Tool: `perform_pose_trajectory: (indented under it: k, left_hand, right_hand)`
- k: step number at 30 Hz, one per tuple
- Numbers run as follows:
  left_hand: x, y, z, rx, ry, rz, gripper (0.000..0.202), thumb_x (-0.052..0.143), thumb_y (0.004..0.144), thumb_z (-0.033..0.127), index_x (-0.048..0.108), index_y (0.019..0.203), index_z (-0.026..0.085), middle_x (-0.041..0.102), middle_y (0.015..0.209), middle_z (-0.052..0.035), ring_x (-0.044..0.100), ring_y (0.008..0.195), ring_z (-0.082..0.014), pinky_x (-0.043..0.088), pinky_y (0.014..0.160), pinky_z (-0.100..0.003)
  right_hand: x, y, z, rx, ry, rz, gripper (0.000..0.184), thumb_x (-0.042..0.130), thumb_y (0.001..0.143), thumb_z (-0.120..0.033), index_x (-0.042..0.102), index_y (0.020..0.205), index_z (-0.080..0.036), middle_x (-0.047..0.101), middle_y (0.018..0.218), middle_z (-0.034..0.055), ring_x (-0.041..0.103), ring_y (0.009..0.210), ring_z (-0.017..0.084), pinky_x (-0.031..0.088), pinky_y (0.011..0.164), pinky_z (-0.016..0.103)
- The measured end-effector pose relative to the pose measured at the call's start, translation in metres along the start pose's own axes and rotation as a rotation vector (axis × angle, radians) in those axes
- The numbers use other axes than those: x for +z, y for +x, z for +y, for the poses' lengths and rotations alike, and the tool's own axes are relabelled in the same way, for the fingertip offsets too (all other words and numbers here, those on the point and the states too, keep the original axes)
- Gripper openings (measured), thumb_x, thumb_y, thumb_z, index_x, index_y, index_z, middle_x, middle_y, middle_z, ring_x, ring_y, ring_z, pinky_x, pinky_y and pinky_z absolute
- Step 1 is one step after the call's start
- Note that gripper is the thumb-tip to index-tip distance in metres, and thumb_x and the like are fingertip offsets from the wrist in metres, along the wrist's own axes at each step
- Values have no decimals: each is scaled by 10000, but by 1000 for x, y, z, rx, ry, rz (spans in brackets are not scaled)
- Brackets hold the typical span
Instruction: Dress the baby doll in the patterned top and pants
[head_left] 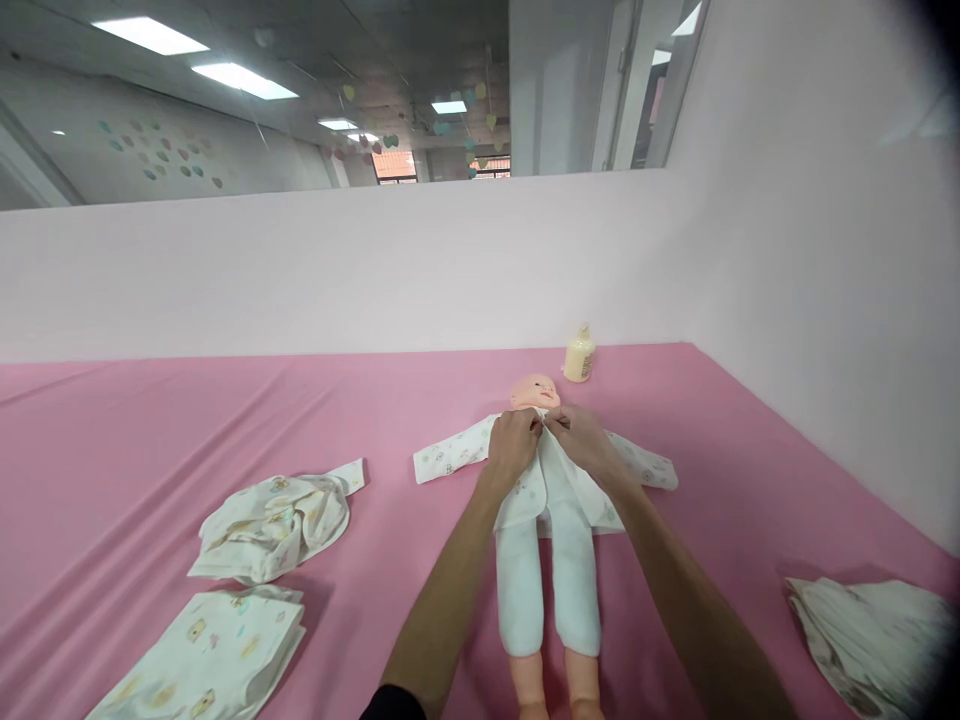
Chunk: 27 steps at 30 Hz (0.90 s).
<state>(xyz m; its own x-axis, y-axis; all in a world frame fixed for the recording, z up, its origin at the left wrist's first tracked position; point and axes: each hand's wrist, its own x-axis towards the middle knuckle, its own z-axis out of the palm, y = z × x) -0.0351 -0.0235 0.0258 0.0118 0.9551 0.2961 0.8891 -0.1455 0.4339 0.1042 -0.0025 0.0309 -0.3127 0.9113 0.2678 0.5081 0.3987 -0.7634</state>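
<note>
A baby doll (535, 391) lies on its back on the pink sheet (150, 440), dressed in a white printed jacket (450, 458) and pale trousers (547, 575). Both of my hands meet at the doll's chest, just below its chin. My left hand (513, 443) is closed, pinching the jacket's left front edge at the collar. My right hand (579, 440) is closed too, pinching the opposite front edge. The two edges are drawn together between my fingertips. The doll's sleeves lie spread to each side and its bare feet point toward me.
A cream bottle (579, 355) stands behind the doll's head by the wall. A crumpled printed garment (274, 522) and a folded one (206, 655) lie at the left. More folded cloth (870, 625) lies at the right edge. Pale walls close the back and right.
</note>
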Motion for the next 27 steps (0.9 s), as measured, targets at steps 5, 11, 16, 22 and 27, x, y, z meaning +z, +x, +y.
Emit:
perform_pose_trajectory:
  k: [5, 11, 16, 22, 27]
  left_hand:
    - [3, 3, -7, -72, -229, -20, 258, 440, 846, 209, 606, 649, 184, 615, 661, -34, 523, 643, -148, 327, 627, -264]
    - [9, 4, -15, -139, -503, -19, 209, 464, 771, 233, 525, 580, 175, 499, 574, 5, 443, 582, -118, 310, 563, -246]
    - [7, 7, -26, -201, -968, -220, 170, 517, 744, 234, 511, 592, 158, 495, 599, 20, 458, 576, -91, 387, 584, -228]
    - [5, 10, -31, -332, -1157, -263, 223, 591, 775, 318, 635, 721, 106, 618, 701, -41, 575, 659, -121, 472, 669, -261]
    - [12, 10, -32, -263, -1105, -250, 266, 582, 805, 376, 604, 712, 128, 604, 691, -19, 560, 648, -110, 450, 646, -246]
  right_hand:
    - [-1, -3, -5, -61, -16, -27, 255, 402, 853, -238, 444, 604, -204, 415, 617, -18, 372, 620, 138, 268, 577, 263]
    - [6, -6, -9, -84, -92, -17, 247, 374, 847, -180, 292, 616, -210, 379, 625, -22, 347, 622, 142, 258, 591, 263]
    - [7, -5, -8, -115, -130, -45, 223, 345, 841, -155, 328, 625, -211, 466, 671, -8, 402, 661, 153, 284, 635, 265]
    - [5, -4, -6, -113, -118, -71, 264, 322, 851, -159, 420, 612, -215, 485, 652, -8, 420, 631, 157, 303, 609, 273]
    - [5, -3, -1, -46, -62, -73, 281, 360, 873, -167, 634, 827, -209, 678, 882, 28, 587, 826, 181, 404, 719, 275]
